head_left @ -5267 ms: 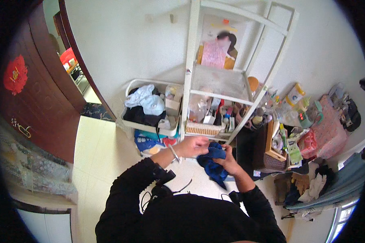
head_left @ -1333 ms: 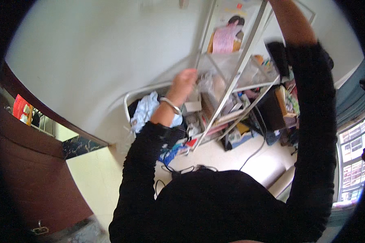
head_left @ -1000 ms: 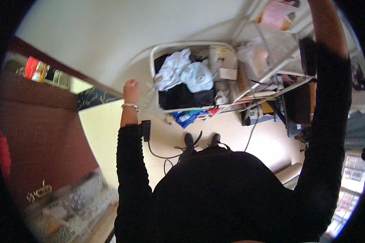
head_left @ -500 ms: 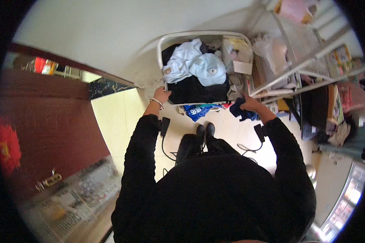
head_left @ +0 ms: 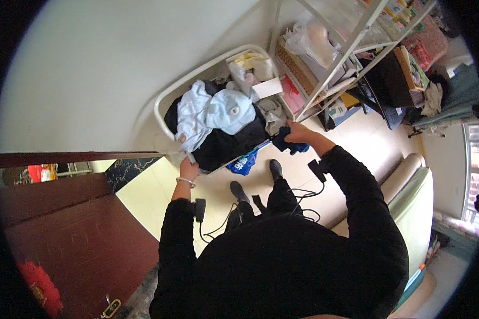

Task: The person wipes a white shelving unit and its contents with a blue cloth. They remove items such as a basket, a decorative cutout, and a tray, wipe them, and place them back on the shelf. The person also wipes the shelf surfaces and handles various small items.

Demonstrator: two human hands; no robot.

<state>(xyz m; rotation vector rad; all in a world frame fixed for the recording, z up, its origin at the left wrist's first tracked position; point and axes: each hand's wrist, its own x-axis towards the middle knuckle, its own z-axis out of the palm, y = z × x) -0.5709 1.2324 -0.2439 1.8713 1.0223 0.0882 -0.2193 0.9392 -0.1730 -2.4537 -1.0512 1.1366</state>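
Observation:
A white laundry basket (head_left: 197, 73) full of clothes stands in front of me against the wall. My left hand (head_left: 189, 169) is closed on its near left corner; a bracelet circles that wrist. Near the basket's right front corner, my right hand (head_left: 298, 134) grips a bunched dark blue cloth (head_left: 291, 143). Whether those fingers also hold the rim, I cannot tell. Inside the basket lie a pale blue garment (head_left: 190, 116), a rounded light-blue cloth piece (head_left: 232, 110), black clothing (head_left: 234, 141) and a white box (head_left: 267, 89). A bright blue printed cloth (head_left: 242, 165) hangs below the front rim.
A white metal rack (head_left: 351, 48) with bags and boxes rises right of the basket. To the left is a dark red door (head_left: 80, 228). A pale green covered piece of furniture (head_left: 415, 212) stands at the right. Black cables (head_left: 218, 231) dangle by my legs.
My view has turned to the right, so basket, rack and door appear rotated. My feet have moved apart. Both hands keep their holds.

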